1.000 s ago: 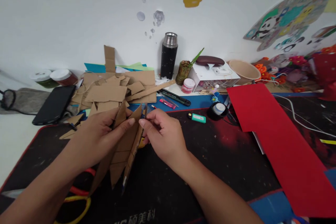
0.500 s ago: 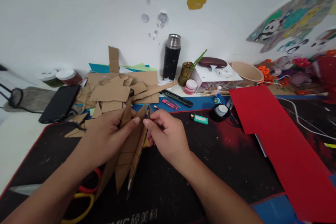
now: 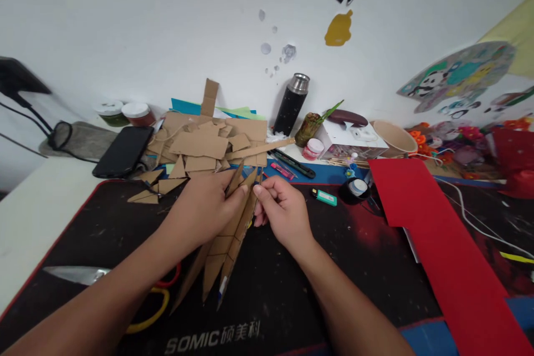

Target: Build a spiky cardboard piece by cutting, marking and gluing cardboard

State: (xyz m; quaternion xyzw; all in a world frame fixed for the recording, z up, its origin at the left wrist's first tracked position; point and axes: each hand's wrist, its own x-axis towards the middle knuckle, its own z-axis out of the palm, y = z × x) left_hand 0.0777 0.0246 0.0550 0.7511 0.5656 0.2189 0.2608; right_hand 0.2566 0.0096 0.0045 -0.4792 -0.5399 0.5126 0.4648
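Note:
A brown cardboard piece (image 3: 230, 239) with pointed ends and dark drawn lines stands folded in several layers over the dark mat. My left hand (image 3: 212, 200) is closed on its upper left side, thumb pressed on the inner face. At its upper right edge, my right hand (image 3: 286, 206) pinches the rim between thumb and fingers. A bit of yellow shows beneath the right fingers; what it belongs to I cannot make out. Scissors (image 3: 79, 274) with red and yellow handles lie under my left forearm, partly covered by it.
Cardboard scraps (image 3: 200, 144) are heaped behind my hands, beside a phone (image 3: 123, 151). A black flask (image 3: 292, 103), a utility knife (image 3: 294, 163) and a teal lighter (image 3: 324, 197) sit beyond. A large red sheet (image 3: 438, 233) covers the right side of the black mat (image 3: 287, 300).
The view has tilted and shifted, so everything appears further right and mostly lower. Both hands keep their hold on the cardboard piece, with little visible change in grip.

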